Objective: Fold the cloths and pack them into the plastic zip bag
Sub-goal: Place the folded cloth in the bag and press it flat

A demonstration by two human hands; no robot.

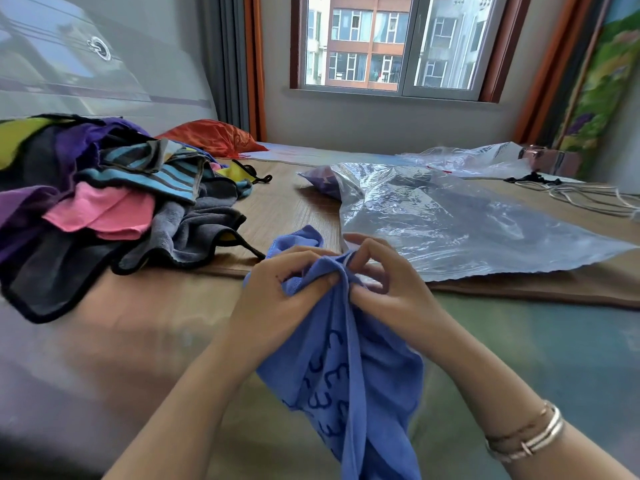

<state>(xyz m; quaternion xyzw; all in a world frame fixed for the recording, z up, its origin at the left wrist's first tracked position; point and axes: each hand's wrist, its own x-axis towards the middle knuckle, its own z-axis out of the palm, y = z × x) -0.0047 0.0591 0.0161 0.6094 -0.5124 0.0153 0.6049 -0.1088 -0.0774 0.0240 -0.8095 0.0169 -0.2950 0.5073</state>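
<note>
so 2 hands, left hand (277,292) & right hand (384,282), grip 1 blue cloth (349,368).

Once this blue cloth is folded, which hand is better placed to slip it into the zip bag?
Probably the right hand: the plastic zip bag lies just beyond it on the right. The left hand, also gripping the blue cloth, sits nearer the cloth pile.

Daylight from window (391,43) — edges warped, perhaps slightly blurred.
</note>
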